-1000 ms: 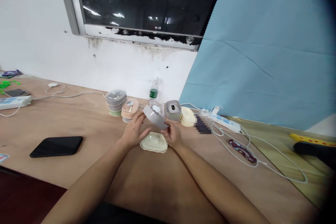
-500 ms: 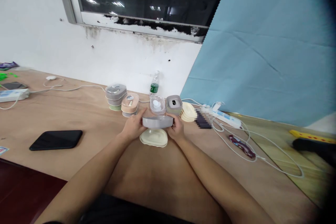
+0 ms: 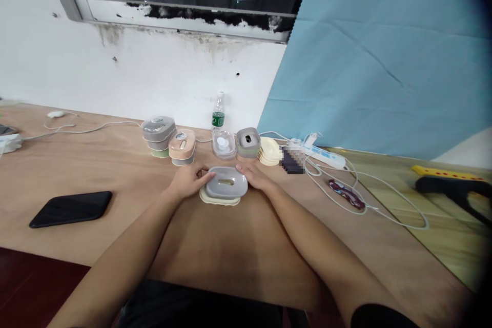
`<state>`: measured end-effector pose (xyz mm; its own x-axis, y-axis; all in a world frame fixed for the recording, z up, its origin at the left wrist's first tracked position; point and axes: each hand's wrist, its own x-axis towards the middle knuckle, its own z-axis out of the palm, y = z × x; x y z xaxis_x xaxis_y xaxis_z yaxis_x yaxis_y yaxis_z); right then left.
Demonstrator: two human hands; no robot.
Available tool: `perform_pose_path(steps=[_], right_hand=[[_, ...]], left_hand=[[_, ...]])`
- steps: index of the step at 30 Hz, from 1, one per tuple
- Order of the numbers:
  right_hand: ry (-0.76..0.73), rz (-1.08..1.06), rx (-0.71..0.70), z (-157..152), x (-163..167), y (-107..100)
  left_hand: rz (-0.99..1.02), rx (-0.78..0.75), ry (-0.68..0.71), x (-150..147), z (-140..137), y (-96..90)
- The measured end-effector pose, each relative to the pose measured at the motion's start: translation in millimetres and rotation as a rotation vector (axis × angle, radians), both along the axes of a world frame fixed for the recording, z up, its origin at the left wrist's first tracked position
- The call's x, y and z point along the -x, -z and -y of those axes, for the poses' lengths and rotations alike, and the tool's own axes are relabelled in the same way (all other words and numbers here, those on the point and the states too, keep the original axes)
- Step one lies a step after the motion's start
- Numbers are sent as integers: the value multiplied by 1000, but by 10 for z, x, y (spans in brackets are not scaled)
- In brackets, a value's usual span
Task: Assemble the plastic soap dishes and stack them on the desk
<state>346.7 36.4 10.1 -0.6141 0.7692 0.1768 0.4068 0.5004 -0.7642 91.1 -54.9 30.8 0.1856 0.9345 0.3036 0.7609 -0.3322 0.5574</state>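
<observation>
Between my two hands is a grey plastic box (image 3: 227, 190) with rounded corners and an oval slot in its middle. It lies over a cream plastic tray (image 3: 209, 200), whose front and left rim shows under it. My left hand (image 3: 189, 180) grips the box's left side, thumb on the upper edge. On the other side, my right hand (image 3: 257, 177) holds the upper right corner, its fingers partly hidden. Just beyond stand a clear plastic cover (image 3: 224, 145) and a grey box with a green lower part (image 3: 248, 143).
Stacked boxes, one grey-topped (image 3: 159, 133) and one peach (image 3: 182, 146), stand behind my left hand. Cream trays (image 3: 270, 150) are piled at right, near a power strip (image 3: 326, 157) and loose cables. A bottle (image 3: 218, 113) stands by the wall; a black phone (image 3: 71, 209) lies left.
Both hands have lowered the grey box onto the cream tray and tilted it, so its slotted face now shows. The whole view has shifted slightly.
</observation>
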Motion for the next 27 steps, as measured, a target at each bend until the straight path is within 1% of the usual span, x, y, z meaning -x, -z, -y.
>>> perform_pose_path(steps=[2, 4, 6, 8, 10, 14, 16, 18, 22, 27], right_hand=[[-40, 136, -60, -24, -15, 4], [-50, 267, -149, -35, -6, 28], [-49, 318, -215, -21, 21, 55], [-39, 301, -256, 14, 59, 71], [34, 230, -308, 49, 108, 68], [315, 63, -443, 15, 248, 26], [378, 49, -483, -65, 336, 22], [370, 88, -488, -163, 420, 47], [338, 188, -450, -307, 504, 153], [470, 49, -382, -293, 472, 206]], left_hand=[[-56, 66, 16, 0, -40, 36], [-84, 116, 38, 8, -74, 68], [-111, 154, 35, 26, -100, 92], [-156, 178, 14, 49, -115, 110], [-187, 182, -5, 68, -122, 121], [-178, 171, -28, 74, -118, 130], [-159, 169, -34, 65, -109, 128], [-142, 171, -35, 55, -97, 125], [-113, 167, -44, 52, -83, 124], [-106, 196, -105, 68, -94, 137]])
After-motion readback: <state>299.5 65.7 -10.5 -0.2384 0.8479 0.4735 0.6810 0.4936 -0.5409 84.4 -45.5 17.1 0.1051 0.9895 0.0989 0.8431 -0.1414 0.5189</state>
